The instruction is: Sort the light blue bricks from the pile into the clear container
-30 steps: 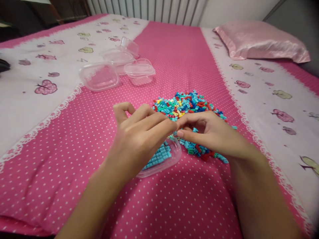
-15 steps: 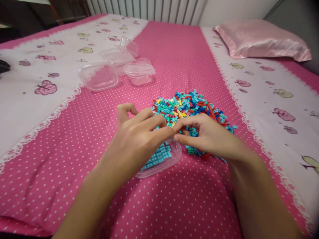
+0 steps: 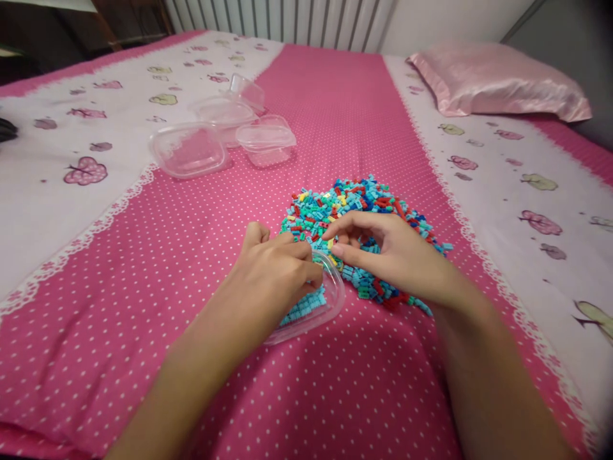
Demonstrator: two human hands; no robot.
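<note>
My left hand (image 3: 278, 268) is over a clear plastic container (image 3: 334, 306), its fingers curled down inside the rim. Their tips are hidden, so what they hold, if anything, cannot be made out. Light blue small building bricks (image 3: 306, 305) sit in tight rows in the container, partly covered by that hand. Just to the right, my right hand (image 3: 383, 249) hovers at the near side of a heap of loose building bricks (image 3: 330, 214) in blue, green, red and yellow. A gap shows between its thumb and forefinger, and no brick is visibly gripped there.
Several clear plastic containers and lids (image 3: 191, 150) lie farther back on the left. A pink satin pillow (image 3: 502, 80) rests at the far right of the bed, on a pink dotted bedspread (image 3: 335, 396). Behind the bed stands a white radiator (image 3: 287, 22).
The hands, which were touching at the fingertips above the container, have come apart. My left hand has lowered into the container with its fingers curled; the right thumb and forefinger have parted.
</note>
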